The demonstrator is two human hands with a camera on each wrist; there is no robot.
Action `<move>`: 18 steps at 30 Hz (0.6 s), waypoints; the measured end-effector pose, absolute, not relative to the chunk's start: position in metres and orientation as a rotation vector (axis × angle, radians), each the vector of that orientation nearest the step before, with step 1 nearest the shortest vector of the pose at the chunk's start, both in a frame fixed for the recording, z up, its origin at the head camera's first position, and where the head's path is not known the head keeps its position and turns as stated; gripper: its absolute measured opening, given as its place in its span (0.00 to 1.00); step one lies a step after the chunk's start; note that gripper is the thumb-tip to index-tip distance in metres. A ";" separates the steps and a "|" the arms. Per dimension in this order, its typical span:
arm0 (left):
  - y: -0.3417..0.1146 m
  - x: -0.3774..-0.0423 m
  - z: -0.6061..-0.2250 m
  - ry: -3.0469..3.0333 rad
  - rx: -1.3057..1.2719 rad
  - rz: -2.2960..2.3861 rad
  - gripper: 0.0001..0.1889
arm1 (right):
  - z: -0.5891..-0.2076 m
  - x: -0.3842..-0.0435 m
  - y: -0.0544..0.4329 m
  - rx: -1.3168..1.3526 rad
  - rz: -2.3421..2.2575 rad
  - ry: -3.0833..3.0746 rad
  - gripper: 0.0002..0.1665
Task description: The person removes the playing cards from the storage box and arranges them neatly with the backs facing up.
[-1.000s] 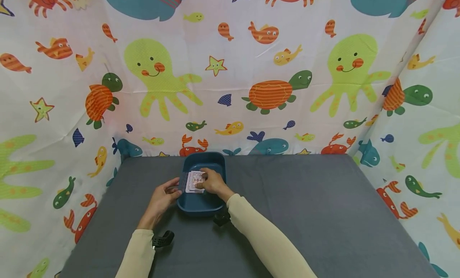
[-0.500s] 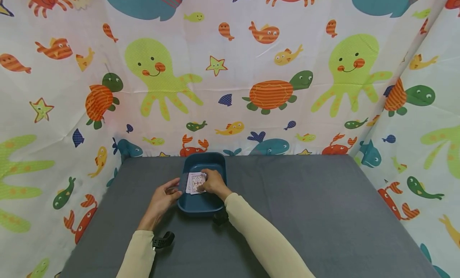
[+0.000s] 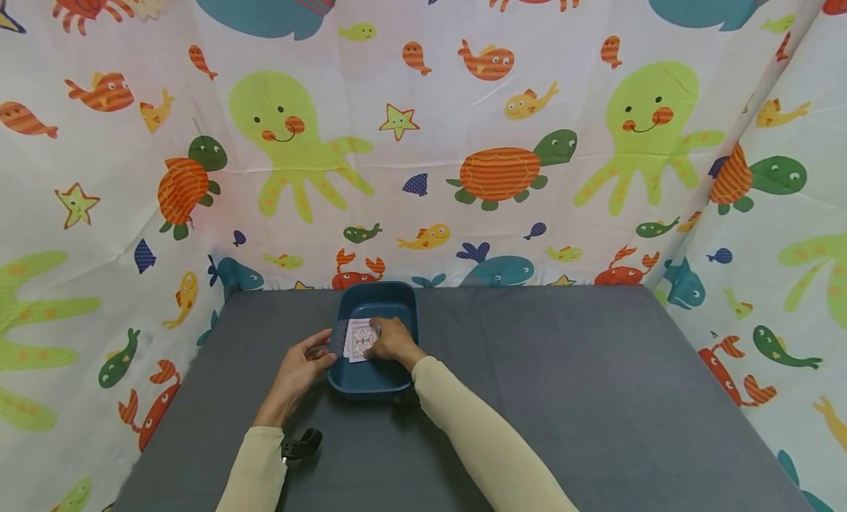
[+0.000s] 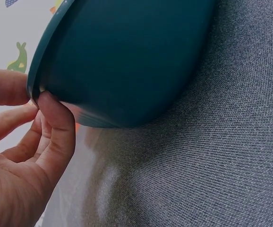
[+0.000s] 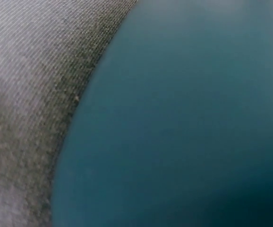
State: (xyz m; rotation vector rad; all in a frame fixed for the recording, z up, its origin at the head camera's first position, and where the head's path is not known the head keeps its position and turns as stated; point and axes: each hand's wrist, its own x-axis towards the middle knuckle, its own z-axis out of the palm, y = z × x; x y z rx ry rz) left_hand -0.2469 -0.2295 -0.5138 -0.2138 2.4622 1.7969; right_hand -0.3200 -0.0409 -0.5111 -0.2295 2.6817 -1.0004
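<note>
A deep blue plastic tray [image 3: 370, 385] stands on the table. My left hand [image 3: 296, 368] pinches its left rim; in the left wrist view, thumb and fingertips of the left hand [image 4: 28, 156] meet at the rim of the tray [image 4: 122, 61]. Inside lie white playing cards [image 3: 361, 340] with a printed pattern, slightly fanned. A dark strip [image 3: 338, 339], its kind unclear, lies along their left side. My right hand [image 3: 395, 341] reaches over the right rim and grips the cards' right edge between thumb and fingers. The right wrist view shows only the tray's outer wall [image 5: 174, 118].
Grey cloth covers the table [image 3: 542, 379], stretching far to the right of the tray. A white curtain [image 3: 397, 166] printed with sea animals hangs behind and at both sides. A dark strap [image 3: 302, 444] sits at my left wrist.
My right fingers have shifted to the cards' right edge, and the top card has moved slightly toward me, showing more of its pattern. The left hand stays at the rim.
</note>
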 end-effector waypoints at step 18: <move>-0.230 -0.249 -0.517 2.447 -0.245 1.821 0.29 | -0.510 -0.318 -0.040 -0.222 -1.177 2.724 0.28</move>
